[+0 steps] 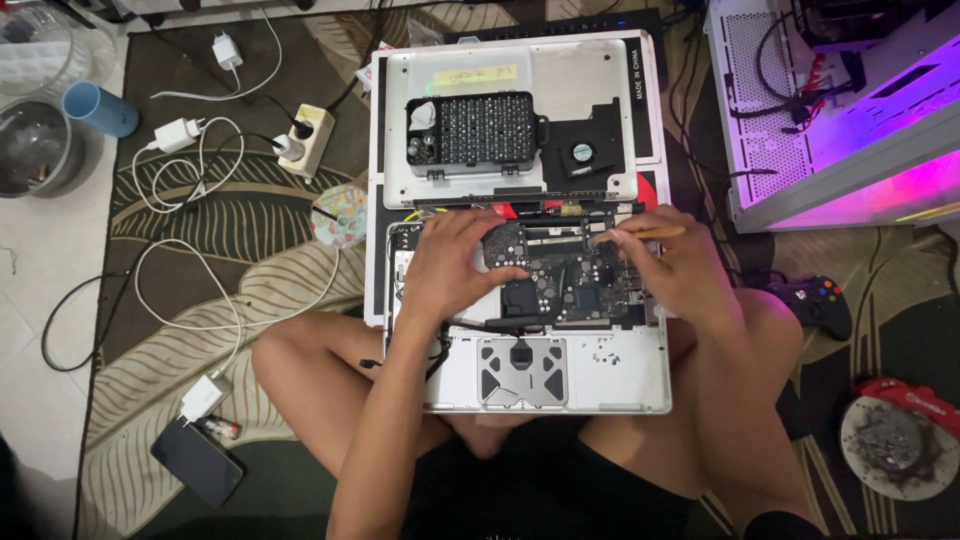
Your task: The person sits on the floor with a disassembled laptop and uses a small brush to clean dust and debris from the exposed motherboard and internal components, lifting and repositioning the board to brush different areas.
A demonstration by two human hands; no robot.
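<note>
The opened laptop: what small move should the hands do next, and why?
Probably keep the left hand steady on the loose dark part and work the thin tool in the right hand gently at the logic board. The tool tip already rests at the board's upper edge in the opened laptop, and the left hand braces nearby.

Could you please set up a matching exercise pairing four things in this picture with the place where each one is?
Things:
1. blue cup
2. game controller
3. dark phone
4. bit set case

Places:
A. on the rug beside the person's right knee
B. on the removed silver laptop cover
C. on the pale floor at the far left, next to a round container
D. on the rug by the person's left knee, near a white charger

Pairs: 1-C, 2-A, 3-D, 4-B
</note>
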